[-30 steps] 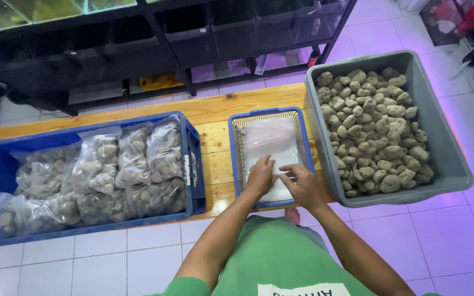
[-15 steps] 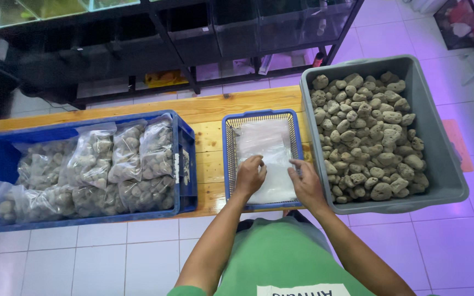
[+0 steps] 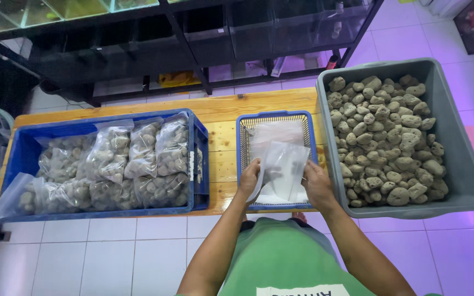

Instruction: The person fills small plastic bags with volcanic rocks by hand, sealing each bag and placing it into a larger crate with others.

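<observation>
A clear plastic bag (image 3: 282,164) was held up over the small blue basket (image 3: 242,143), lifted a little above the stack of flat bags (image 3: 275,134) lying inside it; the left hand (image 3: 249,178) was pinched shut on the bag's left edge, and the right hand (image 3: 316,183) gripped its right edge, fingers closed on the plastic; both forearms reached forward from a green shirt (image 3: 281,257) at the bottom of the view.

The basket stood on a wooden counter (image 3: 220,109), between two larger containers; just to its right sat a grey tub (image 3: 462,164), its near corner overhanging the counter's edge, filled with rough, pale grey stones (image 3: 385,137); the right hand was close beside the tub's left wall, though whether it touched I could not tell; to the left of the basket stood a blue crate (image 3: 23,142) holding filled bags of stones (image 3: 122,159), packed side by side, one of them spilling over the crate's left front corner.

Behind the counter ran a dark metal rack (image 3: 193,38) with glass tanks on its shelves; the floor (image 3: 111,252) was white tile.
</observation>
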